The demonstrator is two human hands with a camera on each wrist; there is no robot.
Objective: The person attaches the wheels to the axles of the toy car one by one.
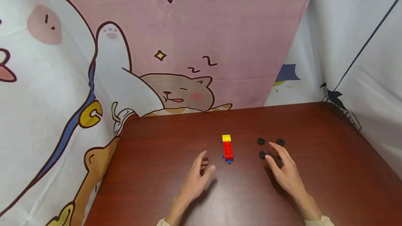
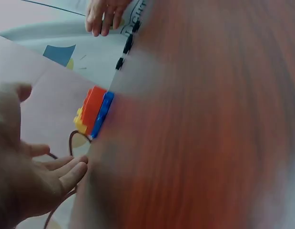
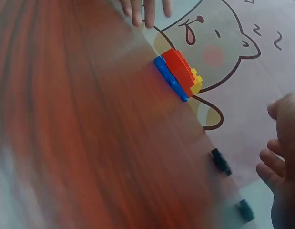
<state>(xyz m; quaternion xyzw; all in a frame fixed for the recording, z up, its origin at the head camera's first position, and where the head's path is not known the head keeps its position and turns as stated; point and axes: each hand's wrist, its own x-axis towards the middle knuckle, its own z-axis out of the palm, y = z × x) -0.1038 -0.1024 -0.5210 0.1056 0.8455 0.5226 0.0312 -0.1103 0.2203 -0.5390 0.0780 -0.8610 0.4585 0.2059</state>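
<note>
The left hand (image 1: 194, 181) hovers over the table (image 1: 141, 184) with loosely bent fingers, holding nothing. The right hand (image 1: 287, 175), equally relaxed, hangs beside the black wheels (image 1: 261, 141), its thumb by the nearest one; contact is hard to judge, and its fingers may hide another wheel. Between the hands, slightly farther off, sits the red, yellow and blue block car (image 1: 228, 150). It looks like light, stiff, smooth plastic, best held by the long red sides, clear of the blue stubs. The wheels look light and firm, best pinched across their rims.
</note>
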